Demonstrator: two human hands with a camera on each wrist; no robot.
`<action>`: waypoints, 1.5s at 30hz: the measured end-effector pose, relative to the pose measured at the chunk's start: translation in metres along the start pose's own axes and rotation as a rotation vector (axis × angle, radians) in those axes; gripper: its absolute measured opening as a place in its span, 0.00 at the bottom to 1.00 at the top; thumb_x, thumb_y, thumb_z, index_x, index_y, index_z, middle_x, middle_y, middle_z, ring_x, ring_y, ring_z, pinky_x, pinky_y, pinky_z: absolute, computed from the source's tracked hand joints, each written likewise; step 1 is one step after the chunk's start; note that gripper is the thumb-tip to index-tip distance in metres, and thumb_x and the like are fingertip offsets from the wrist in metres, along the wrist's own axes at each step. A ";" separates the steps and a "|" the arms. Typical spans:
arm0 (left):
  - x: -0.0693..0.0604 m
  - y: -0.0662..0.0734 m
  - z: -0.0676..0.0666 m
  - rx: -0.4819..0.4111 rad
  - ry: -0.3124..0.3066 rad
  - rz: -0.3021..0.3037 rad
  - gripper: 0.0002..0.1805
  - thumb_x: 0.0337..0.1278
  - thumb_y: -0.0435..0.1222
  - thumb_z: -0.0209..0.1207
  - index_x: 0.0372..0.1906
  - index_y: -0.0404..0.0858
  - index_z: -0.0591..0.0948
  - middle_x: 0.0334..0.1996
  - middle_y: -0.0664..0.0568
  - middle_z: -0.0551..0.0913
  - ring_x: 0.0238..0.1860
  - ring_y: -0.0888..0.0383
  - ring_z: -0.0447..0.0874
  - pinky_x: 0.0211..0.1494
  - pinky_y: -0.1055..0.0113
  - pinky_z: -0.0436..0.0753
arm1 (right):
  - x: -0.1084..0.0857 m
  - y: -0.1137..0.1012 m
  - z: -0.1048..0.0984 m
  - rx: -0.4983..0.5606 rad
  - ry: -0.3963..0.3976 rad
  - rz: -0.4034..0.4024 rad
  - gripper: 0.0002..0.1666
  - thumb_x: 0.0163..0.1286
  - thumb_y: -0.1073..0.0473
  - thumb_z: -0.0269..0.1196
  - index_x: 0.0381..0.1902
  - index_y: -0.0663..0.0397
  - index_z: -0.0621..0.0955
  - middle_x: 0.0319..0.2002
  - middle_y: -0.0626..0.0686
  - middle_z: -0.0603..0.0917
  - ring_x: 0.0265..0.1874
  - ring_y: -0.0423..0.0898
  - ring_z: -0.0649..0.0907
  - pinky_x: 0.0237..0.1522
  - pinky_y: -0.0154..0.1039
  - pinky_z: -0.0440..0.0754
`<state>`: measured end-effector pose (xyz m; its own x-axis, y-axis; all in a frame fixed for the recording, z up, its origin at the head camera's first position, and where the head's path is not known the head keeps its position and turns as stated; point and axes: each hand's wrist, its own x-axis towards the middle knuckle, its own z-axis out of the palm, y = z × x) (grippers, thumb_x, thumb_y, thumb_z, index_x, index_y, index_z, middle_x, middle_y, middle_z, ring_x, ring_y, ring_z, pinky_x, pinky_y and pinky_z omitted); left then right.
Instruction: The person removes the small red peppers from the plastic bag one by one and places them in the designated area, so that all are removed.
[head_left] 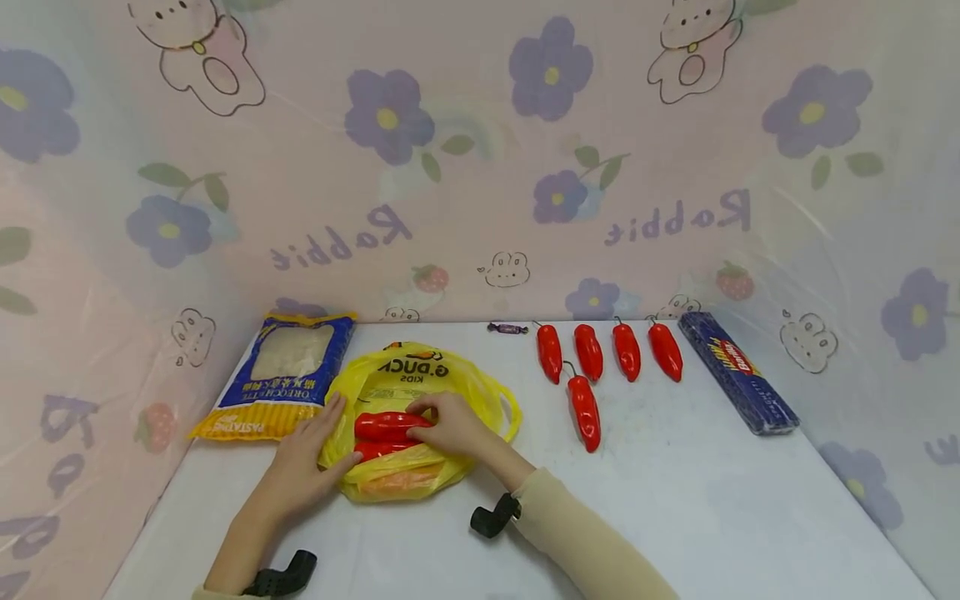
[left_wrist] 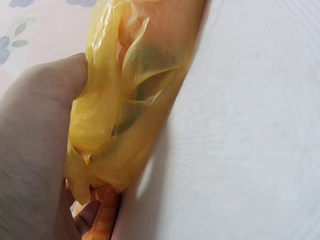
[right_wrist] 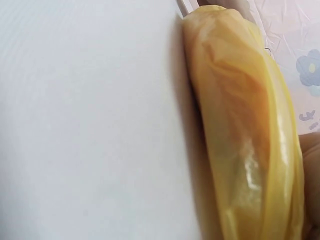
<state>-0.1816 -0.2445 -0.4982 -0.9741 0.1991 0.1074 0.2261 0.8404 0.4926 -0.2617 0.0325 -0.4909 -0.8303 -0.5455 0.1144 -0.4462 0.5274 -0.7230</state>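
A yellow plastic bag (head_left: 450,375) lies on the table with its mouth spread, two red peppers (head_left: 382,427) showing in it and orange contents seen through its near side. My right hand (head_left: 457,429) pinches the stem end of the upper pepper between thumb and fingers. My left hand (head_left: 303,467) rests along the bag's left edge, fingers extended, thumb by the lower pepper. The left wrist view has the left hand (left_wrist: 40,115) against the crinkled bag (left_wrist: 100,115). In the right wrist view the bag (right_wrist: 240,115) hides most of the right hand (right_wrist: 311,175).
Several loose red peppers (head_left: 583,412) lie right of the bag, near a purple-wrapped candy (head_left: 507,328). A blue pasta packet (head_left: 738,373) is at the far right. Behind my left hand lies a blue and yellow pasta bag (head_left: 288,375). A patterned curtain (head_left: 480,167) stands behind the table.
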 end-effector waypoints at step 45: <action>0.000 0.000 0.002 0.009 0.019 0.008 0.51 0.71 0.65 0.58 0.88 0.51 0.51 0.86 0.45 0.54 0.79 0.24 0.56 0.75 0.20 0.53 | 0.000 -0.010 -0.015 -0.029 0.092 0.002 0.16 0.69 0.54 0.73 0.51 0.53 0.91 0.46 0.48 0.92 0.43 0.40 0.84 0.48 0.34 0.84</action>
<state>-0.1811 -0.2433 -0.4997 -0.9723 0.1959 0.1278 0.2335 0.8435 0.4837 -0.2621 0.0375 -0.4734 -0.8575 -0.4832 0.1764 -0.4533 0.5478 -0.7031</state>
